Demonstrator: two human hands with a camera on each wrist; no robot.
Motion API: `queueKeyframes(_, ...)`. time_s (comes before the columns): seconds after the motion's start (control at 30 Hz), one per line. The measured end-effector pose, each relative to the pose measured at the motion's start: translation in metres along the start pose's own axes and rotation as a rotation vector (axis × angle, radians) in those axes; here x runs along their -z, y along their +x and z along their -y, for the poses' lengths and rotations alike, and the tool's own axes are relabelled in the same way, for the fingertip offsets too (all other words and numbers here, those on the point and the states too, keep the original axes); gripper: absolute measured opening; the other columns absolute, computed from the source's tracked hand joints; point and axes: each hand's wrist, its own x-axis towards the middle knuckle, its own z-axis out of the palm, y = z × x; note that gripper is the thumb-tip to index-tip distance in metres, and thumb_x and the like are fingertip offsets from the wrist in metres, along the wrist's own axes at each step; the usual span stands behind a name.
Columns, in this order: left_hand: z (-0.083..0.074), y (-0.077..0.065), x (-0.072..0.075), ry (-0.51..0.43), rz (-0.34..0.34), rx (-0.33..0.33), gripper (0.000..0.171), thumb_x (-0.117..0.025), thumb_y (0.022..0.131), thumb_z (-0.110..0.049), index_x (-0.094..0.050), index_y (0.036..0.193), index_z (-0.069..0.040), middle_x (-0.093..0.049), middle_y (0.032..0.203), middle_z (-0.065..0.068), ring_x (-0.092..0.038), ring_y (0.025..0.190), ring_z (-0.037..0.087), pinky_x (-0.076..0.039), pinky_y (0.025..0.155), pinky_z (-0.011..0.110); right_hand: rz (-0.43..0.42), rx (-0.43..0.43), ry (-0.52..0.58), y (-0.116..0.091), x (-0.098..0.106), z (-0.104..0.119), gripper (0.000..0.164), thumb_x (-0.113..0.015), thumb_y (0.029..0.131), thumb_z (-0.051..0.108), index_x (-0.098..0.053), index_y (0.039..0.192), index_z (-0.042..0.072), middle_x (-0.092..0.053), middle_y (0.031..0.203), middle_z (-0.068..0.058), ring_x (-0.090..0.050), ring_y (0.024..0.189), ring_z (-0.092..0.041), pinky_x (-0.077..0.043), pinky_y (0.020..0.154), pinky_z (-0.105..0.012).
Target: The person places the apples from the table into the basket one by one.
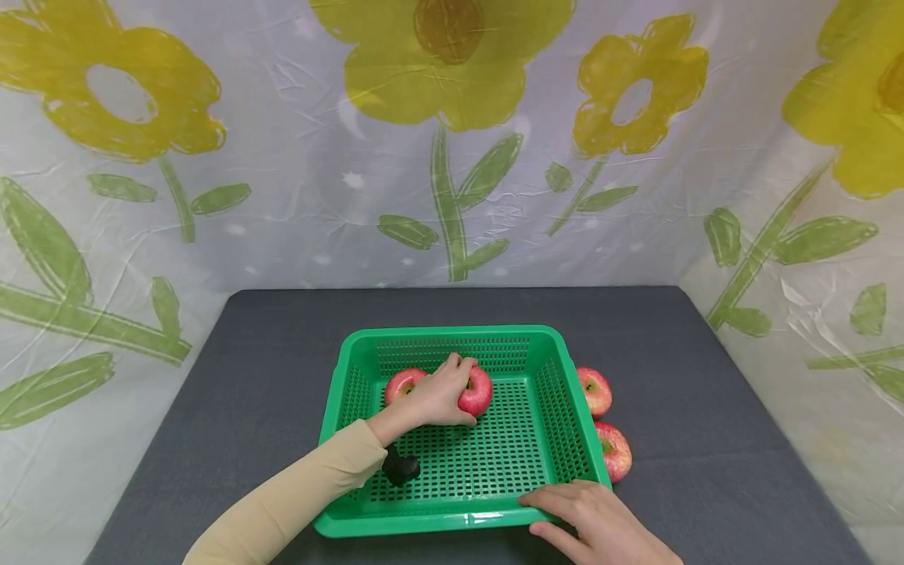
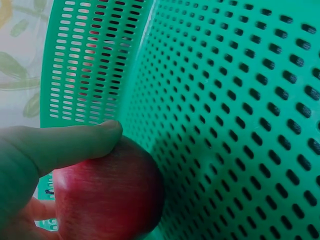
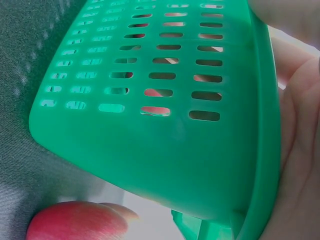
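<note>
Inside a green plastic basket my left hand grips a red apple, its fingers over the top and its thumb on the near side. In the left wrist view the thumb lies across that apple, which is close over the perforated floor. Just left of the hand sits a second apple, partly hidden by it. My right hand holds the basket's rim at the near right corner. The right wrist view shows its palm against the outer side of the rim.
Two more apples lie on the dark cloth outside the basket's right wall, a farther one and a nearer one. A black wrist camera is on the left wrist. Behind the table hangs a flower-printed curtain.
</note>
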Motion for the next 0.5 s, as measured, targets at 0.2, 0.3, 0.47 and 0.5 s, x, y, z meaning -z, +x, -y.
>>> queueKeyframes(0.2, 0.0008, 0.0001, -0.0024, -0.009, 0.014, 0.010, 0.085, -0.079, 0.064, -0.032, -0.034, 0.129, -0.001, -0.041, 0.115, 0.015, -0.047, 0.101, 0.025, -0.047, 0.065, 0.032, -0.008, 0.011, -0.006, 0.0001, -0.0007, -0.0002, 0.025, -0.062, 0.084, 0.021, -0.060, 0.109, 0.018, -0.061, 0.100, 0.011, -0.057, 0.089, -0.001, -0.042, 0.070, -0.018)
queueKeyframes(0.3, 0.0022, 0.0004, -0.0047, -0.007, 0.020, 0.015, 0.086, -0.079, 0.064, -0.032, -0.033, 0.130, -0.002, -0.040, 0.116, 0.015, -0.046, 0.101, 0.025, -0.047, 0.066, 0.032, -0.007, 0.009, -0.003, 0.0001, -0.0013, -0.0003, 0.025, -0.061, 0.084, 0.022, -0.060, 0.109, 0.018, -0.062, 0.100, 0.011, -0.057, 0.089, -0.001, -0.042, 0.070, -0.018)
queueKeyframes(0.47, 0.0058, 0.0016, -0.0085, -0.021, 0.027, 0.016, 0.086, -0.078, 0.064, -0.034, -0.033, 0.130, -0.002, -0.040, 0.115, 0.014, -0.047, 0.100, 0.024, -0.046, 0.066, 0.031, 0.004, 0.002, 0.006, 0.0003, -0.0014, -0.0005, 0.026, -0.062, 0.083, 0.020, -0.060, 0.110, 0.018, -0.062, 0.100, 0.010, -0.057, 0.089, -0.001, -0.042, 0.070, -0.019)
queueKeyframes(0.5, 0.0063, 0.0018, -0.0088, -0.025, 0.027, 0.015, 0.086, -0.078, 0.065, -0.034, -0.033, 0.130, -0.002, -0.040, 0.115, 0.014, -0.047, 0.100, 0.024, -0.046, 0.066, 0.031, 0.006, 0.002, 0.006, 0.0003, -0.0013, -0.0006, 0.026, -0.062, 0.083, 0.020, -0.060, 0.110, 0.018, -0.062, 0.100, 0.010, -0.057, 0.089, -0.001, -0.043, 0.069, -0.019)
